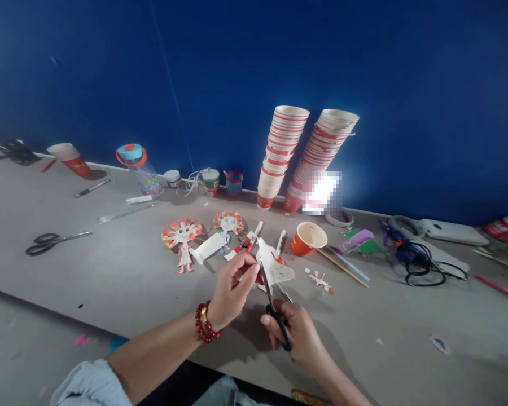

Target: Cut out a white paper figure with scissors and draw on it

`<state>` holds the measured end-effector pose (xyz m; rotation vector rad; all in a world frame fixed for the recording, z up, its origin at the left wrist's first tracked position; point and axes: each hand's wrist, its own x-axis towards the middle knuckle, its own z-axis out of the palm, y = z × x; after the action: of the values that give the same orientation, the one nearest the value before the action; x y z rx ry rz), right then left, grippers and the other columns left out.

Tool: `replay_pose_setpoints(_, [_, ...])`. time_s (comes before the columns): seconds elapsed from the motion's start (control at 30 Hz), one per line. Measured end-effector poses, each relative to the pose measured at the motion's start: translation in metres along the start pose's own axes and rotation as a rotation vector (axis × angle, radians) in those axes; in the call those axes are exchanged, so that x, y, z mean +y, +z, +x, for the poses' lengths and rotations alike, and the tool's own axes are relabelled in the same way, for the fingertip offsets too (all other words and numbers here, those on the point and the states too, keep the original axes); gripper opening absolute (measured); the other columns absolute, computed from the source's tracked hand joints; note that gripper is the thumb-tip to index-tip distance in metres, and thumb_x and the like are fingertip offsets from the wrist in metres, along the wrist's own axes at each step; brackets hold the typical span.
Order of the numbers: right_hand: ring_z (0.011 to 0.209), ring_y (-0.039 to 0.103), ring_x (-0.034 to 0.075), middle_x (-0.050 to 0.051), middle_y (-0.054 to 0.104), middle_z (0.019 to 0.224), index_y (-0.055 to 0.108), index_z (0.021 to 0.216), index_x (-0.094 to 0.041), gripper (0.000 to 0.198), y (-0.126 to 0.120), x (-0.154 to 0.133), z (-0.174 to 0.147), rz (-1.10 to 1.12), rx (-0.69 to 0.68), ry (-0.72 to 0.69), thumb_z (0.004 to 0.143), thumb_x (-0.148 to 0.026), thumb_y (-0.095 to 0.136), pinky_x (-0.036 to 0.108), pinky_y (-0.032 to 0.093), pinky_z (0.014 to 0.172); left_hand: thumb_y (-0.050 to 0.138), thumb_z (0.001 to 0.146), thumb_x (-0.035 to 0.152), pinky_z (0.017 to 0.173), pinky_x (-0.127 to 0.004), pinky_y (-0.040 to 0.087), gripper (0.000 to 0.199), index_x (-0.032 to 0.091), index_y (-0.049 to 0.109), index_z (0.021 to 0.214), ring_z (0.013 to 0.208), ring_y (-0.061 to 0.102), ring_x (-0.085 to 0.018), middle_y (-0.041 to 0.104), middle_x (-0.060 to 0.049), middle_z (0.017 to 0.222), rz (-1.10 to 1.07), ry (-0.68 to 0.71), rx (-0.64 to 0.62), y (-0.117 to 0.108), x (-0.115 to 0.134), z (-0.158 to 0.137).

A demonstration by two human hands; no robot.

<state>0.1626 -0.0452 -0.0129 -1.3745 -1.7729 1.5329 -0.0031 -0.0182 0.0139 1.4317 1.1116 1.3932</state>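
Observation:
Between the thumb and fingers of my left hand (236, 285) is a white piece of paper (275, 266) with a curved line drawn on it. My right hand (296, 332) grips black-handled scissors (284, 332) by the loops. Their blades are apart, and one lies against the paper's left edge close to my left thumb. Left of my hands lie two paper dolls, a larger one (182, 234) with a fringed orange-and-white head and a smaller one (228, 223) with a blue-drawn face. Markers (254, 235) and white paper scraps surround the paper.
Two tall stacks of paper cups (281, 152) lean by the blue wall. An orange cup (308, 239), a wooden stick (342, 268) and paper snippets (319, 280) lie right of the paper. Another pair of scissors (55, 242) and a water bottle (139, 169) are at left, coiled black cable (425, 273) at right.

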Motion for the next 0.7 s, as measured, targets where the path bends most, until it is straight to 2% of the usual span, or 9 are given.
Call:
replay_pose_setpoints(0.4, [0.038, 0.039, 0.010, -0.003, 0.044, 0.040, 0.035, 0.057, -0.023, 0.059, -0.0002, 0.0071, -0.0007, -0.082, 0.038, -0.026, 0.076, -0.076, 0.050, 0.023, 0.025, 0.041, 0.048, 0.093, 0.029, 0.052, -0.022, 0.032, 0.020, 0.018, 0.052, 0.077, 0.055, 0.039, -0.010, 0.047, 0.003, 0.065, 0.008, 0.000, 0.003, 0.0006, -0.0017, -0.0015])
replay_pose_setpoints(0.7, [0.039, 0.041, 0.011, -0.002, 0.046, 0.041, 0.036, 0.056, -0.023, 0.057, -0.0010, 0.0070, -0.0007, -0.134, 0.076, -0.032, 0.078, -0.073, 0.050, 0.023, 0.026, 0.041, 0.050, 0.092, 0.028, 0.053, -0.022, 0.033, 0.021, 0.018, 0.052, 0.074, 0.056, 0.039, -0.010, 0.047, 0.003, 0.064, -0.034, -0.007, 0.006, 0.0000, -0.0017, -0.0006])
